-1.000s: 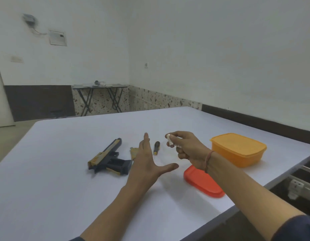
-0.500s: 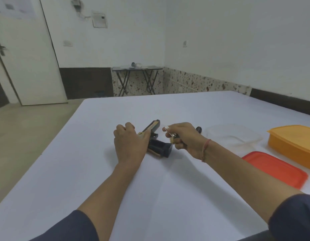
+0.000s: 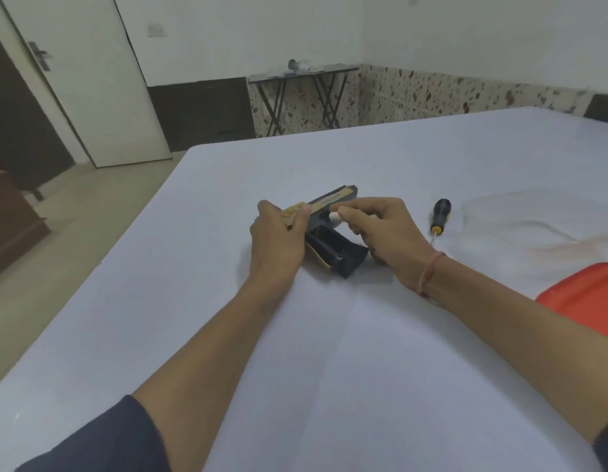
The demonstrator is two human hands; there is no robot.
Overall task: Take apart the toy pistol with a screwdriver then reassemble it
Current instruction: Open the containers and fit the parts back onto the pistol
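**Task item.** The toy pistol lies on its side on the table, about midway between the near and far edges. It is dark hard plastic with tan trim along the long, straight upper body. The blocky grip points toward the near edge.

**Hands.** The left hand is closed round the rear of the pistol, thumb laid along the tan strip. The right hand pinches a small white cylindrical part between thumb and forefinger, and the part touches the pistol's side.

**Other items.** A screwdriver with a black handle, yellow collar and thin metal shaft lies just right of the right hand, apart from it. Further right lie a flat, translucent clear lid and a glossy red lid with rounded corners. Nothing rests on either.

**Change.** Half a second ago the left hand was only arriving at the pistol; it now grips it. The screwdriver, then mostly hidden behind the right hand, is in full view. The orange box has left the frame.
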